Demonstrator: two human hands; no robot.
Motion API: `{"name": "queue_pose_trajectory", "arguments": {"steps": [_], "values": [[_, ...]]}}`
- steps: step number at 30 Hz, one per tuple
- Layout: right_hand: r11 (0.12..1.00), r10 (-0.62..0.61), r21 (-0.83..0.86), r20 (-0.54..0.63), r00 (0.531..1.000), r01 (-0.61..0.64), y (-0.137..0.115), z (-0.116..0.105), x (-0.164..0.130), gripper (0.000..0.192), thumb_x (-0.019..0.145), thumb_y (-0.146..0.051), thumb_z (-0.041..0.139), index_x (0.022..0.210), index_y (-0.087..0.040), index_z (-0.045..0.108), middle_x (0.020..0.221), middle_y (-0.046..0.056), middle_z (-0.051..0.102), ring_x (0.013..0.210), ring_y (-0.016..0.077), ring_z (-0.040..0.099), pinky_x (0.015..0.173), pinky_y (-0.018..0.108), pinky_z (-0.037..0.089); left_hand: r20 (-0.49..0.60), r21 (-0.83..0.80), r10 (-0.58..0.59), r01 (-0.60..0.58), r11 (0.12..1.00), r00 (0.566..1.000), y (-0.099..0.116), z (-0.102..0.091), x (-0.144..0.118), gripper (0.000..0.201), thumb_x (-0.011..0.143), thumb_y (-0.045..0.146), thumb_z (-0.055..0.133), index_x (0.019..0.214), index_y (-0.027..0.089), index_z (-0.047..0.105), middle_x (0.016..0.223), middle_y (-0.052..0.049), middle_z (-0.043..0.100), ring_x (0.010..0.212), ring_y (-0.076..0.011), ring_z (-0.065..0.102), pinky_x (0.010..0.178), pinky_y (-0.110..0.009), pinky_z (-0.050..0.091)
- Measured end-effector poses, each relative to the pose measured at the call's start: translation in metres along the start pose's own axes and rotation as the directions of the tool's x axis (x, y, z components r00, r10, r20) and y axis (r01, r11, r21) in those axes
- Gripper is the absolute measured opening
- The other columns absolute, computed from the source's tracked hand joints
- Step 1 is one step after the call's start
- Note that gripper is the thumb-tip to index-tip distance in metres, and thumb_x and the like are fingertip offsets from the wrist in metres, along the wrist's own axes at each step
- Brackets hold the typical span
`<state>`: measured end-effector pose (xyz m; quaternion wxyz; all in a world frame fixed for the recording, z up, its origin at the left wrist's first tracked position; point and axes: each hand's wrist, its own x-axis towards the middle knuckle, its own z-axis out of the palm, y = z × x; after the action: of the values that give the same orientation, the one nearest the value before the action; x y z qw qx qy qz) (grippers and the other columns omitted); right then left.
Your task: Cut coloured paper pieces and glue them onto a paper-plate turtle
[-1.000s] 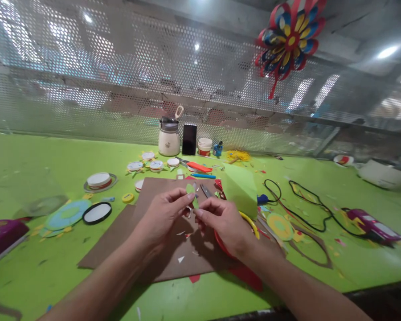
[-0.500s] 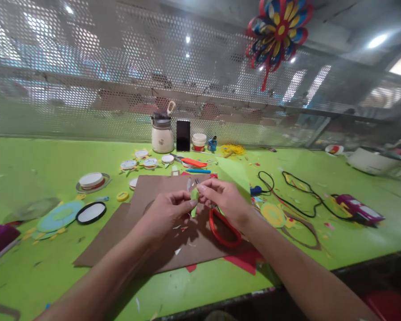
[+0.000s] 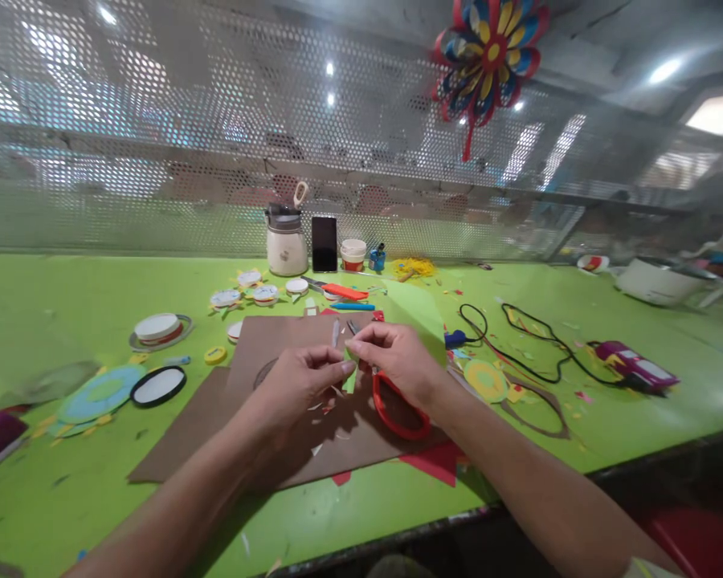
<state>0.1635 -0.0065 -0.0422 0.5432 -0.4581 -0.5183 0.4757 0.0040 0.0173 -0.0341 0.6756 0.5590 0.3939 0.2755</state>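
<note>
Screen (image 3: pixel 157 160): perforated metal, running the width of the room beyond both hands; a flower (image 3: pixel 492 52) in red, blue and yellow hangs in front, above and beyond the right hand.
Table (image 3: pixel 313 526): bright green and cluttered; a jar (image 3: pixel 287 250) and a phone (image 3: pixel 324 245) stand upright beyond the hands, small discs (image 3: pixel 224 299) lie beyond the left hand, and a black cord (image 3: pixel 533 373) loops to the right of the right hand.
Board (image 3: pixel 289 331): brown, flat, under both hands; a handy backing for close work.
Left hand (image 3: pixel 298 381): thumb and forefinger narrowed in a pinch on the lower part of the scrap.
Right hand (image 3: pixel 401 361): thumb and fingertips drawn together at the upper end of the same piece.
Scissors (image 3: pixel 405 434): red loop just under the right hand, blades pointing away; whether the hand bears on them, I cannot tell.
Scrap (image 3: pixel 350 379): green, between the two sets of fingertips, above the board. It looks thin and easily creased, so a light pinch near its edges, with wrists steady, should serve best; pulling the hands apart could tear it.
Bits (image 3: pixel 317 449): pale offcuts strewn below the hands, best not picked up by mistake.
</note>
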Motion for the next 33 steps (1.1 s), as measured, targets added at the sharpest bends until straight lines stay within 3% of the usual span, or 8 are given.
{"name": "queue_pose_trajectory", "arguments": {"steps": [9,15,21,33], "values": [[1.000,-0.024,-0.003,-0.013,1.000,0.024,0.0022,0.0028,-0.0006,0.027,0.068,-0.043,0.073,0.067,-0.017,0.064,0.053,-0.005,0.054,0.048,0.0083,0.048,0.051,0.023,0.040,-0.055,0.002,0.004,-0.004,1.000,0.998,-0.0036,0.0009,0.0025,0.025,0.065,0.037,0.076,0.067,0.017,0.061,0.048,0.002,0.055,0.043,-0.0134,0.053,0.043,-0.025,0.040],[0.985,0.045,0.169,-0.017,0.999,-0.041,0.0022,0.0033,-0.0018,0.038,0.071,-0.053,0.068,0.075,-0.015,0.065,0.060,-0.002,0.056,0.052,0.0093,0.052,0.051,0.023,0.042,-0.060,-0.037,0.018,-0.021,0.999,0.998,-0.0061,0.0002,0.0034,0.027,0.064,0.036,0.076,0.067,0.018,0.057,0.054,-0.001,0.061,0.046,-0.0155,0.059,0.044,-0.025,0.040],[1.000,-0.010,-0.030,-0.006,1.000,0.009,0.0055,0.0023,-0.0035,0.032,0.065,-0.044,0.075,0.069,-0.015,0.063,0.057,-0.004,0.058,0.050,0.0086,0.052,0.052,0.023,0.041,-0.059,0.032,0.048,-0.046,0.998,0.997,-0.0059,-0.0012,0.0040,0.028,0.062,0.038,0.077,0.067,0.017,0.059,0.053,0.000,0.060,0.048,-0.0159,0.059,0.047,-0.026,0.043],[1.000,0.010,-0.019,-0.015,1.000,-0.010,0.0091,0.0027,-0.0024,0.025,0.069,-0.039,0.072,0.072,-0.015,0.067,0.055,-0.002,0.061,0.050,0.0094,0.055,0.053,0.023,0.042,-0.003,-0.014,0.050,-0.050,0.999,0.999,-0.0076,-0.0045,0.0101,0.020,0.071,0.031,0.071,0.070,0.014,0.061,0.065,-0.005,0.069,0.052,-0.0096,0.057,0.049,-0.020,0.041]]}}
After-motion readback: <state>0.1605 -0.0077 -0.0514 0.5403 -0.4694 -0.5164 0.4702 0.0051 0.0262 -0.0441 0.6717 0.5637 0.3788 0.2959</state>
